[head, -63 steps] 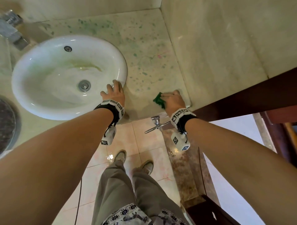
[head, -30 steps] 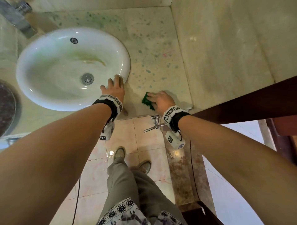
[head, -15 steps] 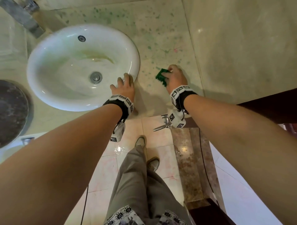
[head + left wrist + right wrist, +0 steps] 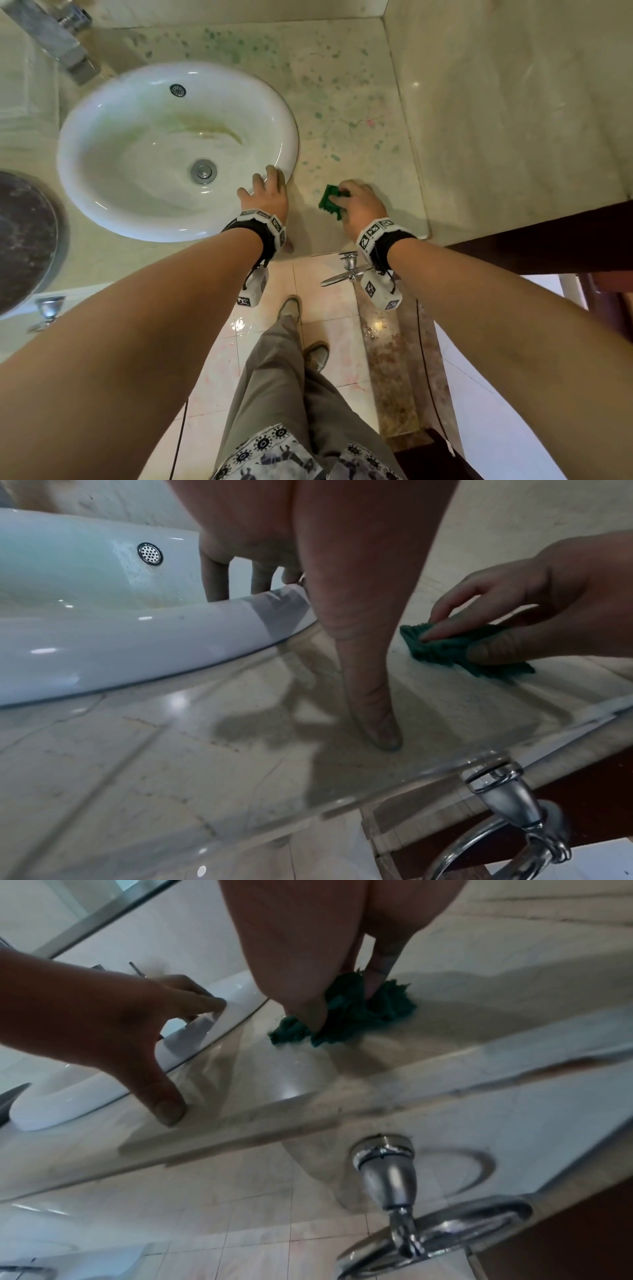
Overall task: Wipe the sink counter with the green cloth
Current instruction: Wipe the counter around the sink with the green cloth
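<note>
The beige marble counter (image 4: 359, 85) carries green spots at the back, right of the white basin (image 4: 154, 154). A crumpled green cloth (image 4: 329, 202) lies on the counter near its front edge, just right of the basin. My right hand (image 4: 346, 198) presses it down, fingers on top and thumb pinching its side; the left wrist view shows this cloth (image 4: 445, 647) under that hand (image 4: 514, 610). My left hand (image 4: 265, 192) rests on the basin rim, fingers over the edge. Its thumb is planted on the counter (image 4: 205, 750). From the right wrist, the cloth (image 4: 346, 1015) bunches under my palm.
A steel faucet (image 4: 61, 44) stands behind the basin at top left. A tiled wall (image 4: 513, 120) bounds the counter on the right. A dark round object (image 4: 24, 240) sits at the left edge. A chrome fitting (image 4: 346, 270) juts out below the counter front.
My right hand has drawn the cloth from the spotted middle of the counter back toward the front edge and a little toward the basin. The left hand stays on the rim.
</note>
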The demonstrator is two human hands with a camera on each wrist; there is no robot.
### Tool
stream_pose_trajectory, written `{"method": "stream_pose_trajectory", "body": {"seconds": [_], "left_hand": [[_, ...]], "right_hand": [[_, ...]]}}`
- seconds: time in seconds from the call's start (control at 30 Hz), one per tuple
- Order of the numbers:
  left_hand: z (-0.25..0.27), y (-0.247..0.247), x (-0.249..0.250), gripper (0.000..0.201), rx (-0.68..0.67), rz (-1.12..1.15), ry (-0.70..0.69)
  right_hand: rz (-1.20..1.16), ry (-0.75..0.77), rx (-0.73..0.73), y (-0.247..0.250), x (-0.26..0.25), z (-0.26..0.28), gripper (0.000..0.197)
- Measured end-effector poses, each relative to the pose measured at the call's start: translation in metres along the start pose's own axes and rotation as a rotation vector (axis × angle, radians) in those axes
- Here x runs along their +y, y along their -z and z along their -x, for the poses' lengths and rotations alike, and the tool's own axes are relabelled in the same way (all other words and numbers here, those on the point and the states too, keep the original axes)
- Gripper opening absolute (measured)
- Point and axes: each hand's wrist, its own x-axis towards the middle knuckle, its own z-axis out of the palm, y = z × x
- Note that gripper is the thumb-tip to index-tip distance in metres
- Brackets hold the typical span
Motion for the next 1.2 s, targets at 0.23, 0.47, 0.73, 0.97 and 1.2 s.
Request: {"method": "stream_pose_trajectory", "body": {"seconds": [0.23, 0.47, 0.73, 0.97, 1.2], "left_hand": [[0.001, 0.004, -0.003, 0.153, -0.01, 0.017, -0.013], [-0.023, 0.012, -0.014, 0.152, 0.034, 0.092, -0.052], [-0.04, 0.025, -0.02, 0.163, 0.022, 0.054, -0.193], [-0.04, 0.03, -0.016, 0.157, 0.025, 0.053, -0.201], [-0.04, 0.035, -0.009, 0.15, -0.017, 0.047, -0.158]], "right_hand": [[0.131, 0.062, -0.13, 0.006, -0.008, 0.02, 0.046], [0.115, -0.006, -0.149, 0.013, -0.018, 0.023, 0.042], [0.105, -0.024, -0.123, 0.008, -0.031, 0.003, 0.041], [0.078, 0.004, -0.146, -0.002, -0.043, -0.015, 0.036], [-0.05, -0.102, -0.093, 0.003, -0.051, -0.037, 0.023]]}}
